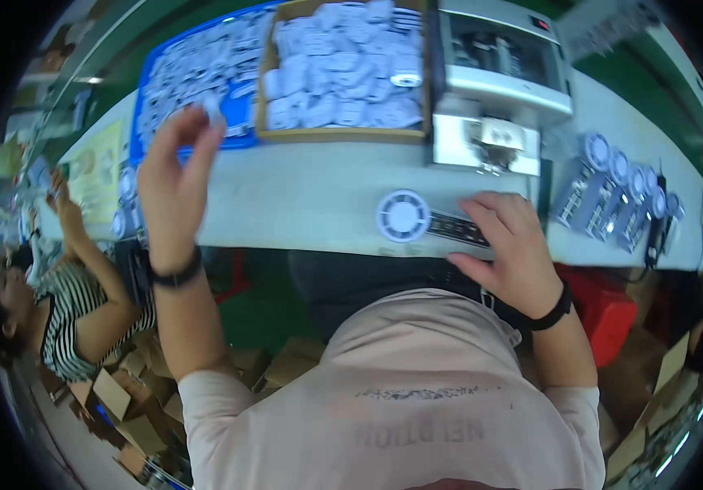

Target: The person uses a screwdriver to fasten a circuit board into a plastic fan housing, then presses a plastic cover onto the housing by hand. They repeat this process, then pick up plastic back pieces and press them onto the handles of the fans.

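Note:
My left hand [173, 175] is raised over the front edge of the blue tray [241, 140]. Its thumb and fingers pinch a small white plastic piece [211, 108], blurred and partly hidden. Over the bench, my right hand [519, 253] has its thumb and fingers apart. Between them lies the end of a dark strip with light markings [458, 229]; whether the fingers touch it I cannot tell. At the strip's left end is a round white disc [403, 216] with dark slots around its rim.
A cardboard box [343, 135] full of white pieces stands beside the tray. Right of it is a grey-white machine [502, 86] with a metal fixture [498, 143]. Several packed discs [605, 192] lie at the right. A person in stripes [82, 314] works at the left, near open cartons [135, 416].

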Demonstrator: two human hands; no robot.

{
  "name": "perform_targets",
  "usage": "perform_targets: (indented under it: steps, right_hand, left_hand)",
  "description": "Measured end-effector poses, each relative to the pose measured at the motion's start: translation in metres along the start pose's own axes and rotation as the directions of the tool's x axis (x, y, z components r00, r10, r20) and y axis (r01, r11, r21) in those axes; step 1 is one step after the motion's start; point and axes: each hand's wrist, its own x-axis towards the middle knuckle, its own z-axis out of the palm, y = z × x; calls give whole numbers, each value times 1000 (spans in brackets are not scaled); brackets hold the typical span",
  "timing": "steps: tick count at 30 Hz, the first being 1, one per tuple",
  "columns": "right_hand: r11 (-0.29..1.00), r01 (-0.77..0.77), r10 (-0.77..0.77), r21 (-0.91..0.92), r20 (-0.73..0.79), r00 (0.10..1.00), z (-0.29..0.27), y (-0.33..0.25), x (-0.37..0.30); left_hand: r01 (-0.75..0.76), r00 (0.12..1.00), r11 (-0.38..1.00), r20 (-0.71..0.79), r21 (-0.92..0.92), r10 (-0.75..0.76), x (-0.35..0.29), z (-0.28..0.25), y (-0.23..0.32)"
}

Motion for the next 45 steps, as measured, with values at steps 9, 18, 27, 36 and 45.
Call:
perform_targets:
  steps: [9, 18, 27, 36, 45]
  right_hand:
    - [784, 55, -22, 618, -62, 998, 6, -25, -8]
    - [986, -65, 62, 152, 27, 998, -17, -15, -1]
    - [973, 126, -106, -192, 112, 988, 1, -21, 21]
    - [996, 80, -82, -41, -49, 995, 15, -6, 8]
    - [999, 39, -39, 10, 16, 999, 0, 2, -1]
  left_hand:
    - [-289, 857, 851, 278, -440, 434, -122, 102, 112]
    - [-464, 838, 876, 253, -134, 483, -82, 86, 101]
    - [-501, 748, 834, 369, -233, 552, -74, 122, 86]
    - [-470, 719, 822, 401, -323, 568, -70, 130, 82]
    - [-537, 684, 793, 400, -289, 610, -63, 129, 83]
